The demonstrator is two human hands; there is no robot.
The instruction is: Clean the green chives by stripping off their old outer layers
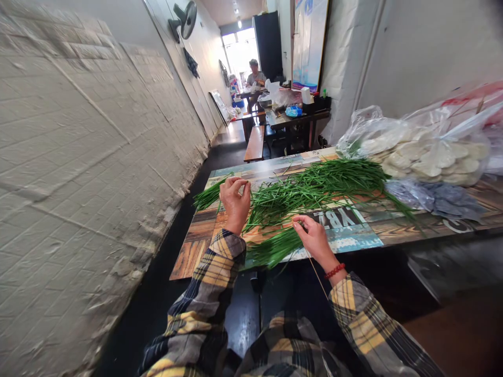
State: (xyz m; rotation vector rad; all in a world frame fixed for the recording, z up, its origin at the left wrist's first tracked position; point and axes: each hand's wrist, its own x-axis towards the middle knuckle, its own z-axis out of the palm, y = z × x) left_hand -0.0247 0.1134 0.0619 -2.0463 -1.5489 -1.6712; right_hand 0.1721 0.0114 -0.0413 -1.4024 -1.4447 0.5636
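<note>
A small bundle of green chives (277, 247) lies along the near edge of the patterned table (196, 243). My right hand (315, 241) is at its right end, thumb and fingers pinched together. From this hand a thin straw-coloured strand (317, 276) hangs down past the table edge. Raised above the table on the left, my left hand (236, 203) has its fingertips pressed together; whatever they hold is too small to make out. Behind both hands spreads a large loose pile of chives (326, 180). Another bunch of chives (210, 193) sits beyond my left hand.
Clear plastic bags of pale flat pieces (432, 157) stand at the table's right end, beside a grey crumpled cloth (456, 201). A white brick wall (78, 157) runs along the left. Farther back are a wooden bench (255, 143), cluttered tables and a seated person (256, 76).
</note>
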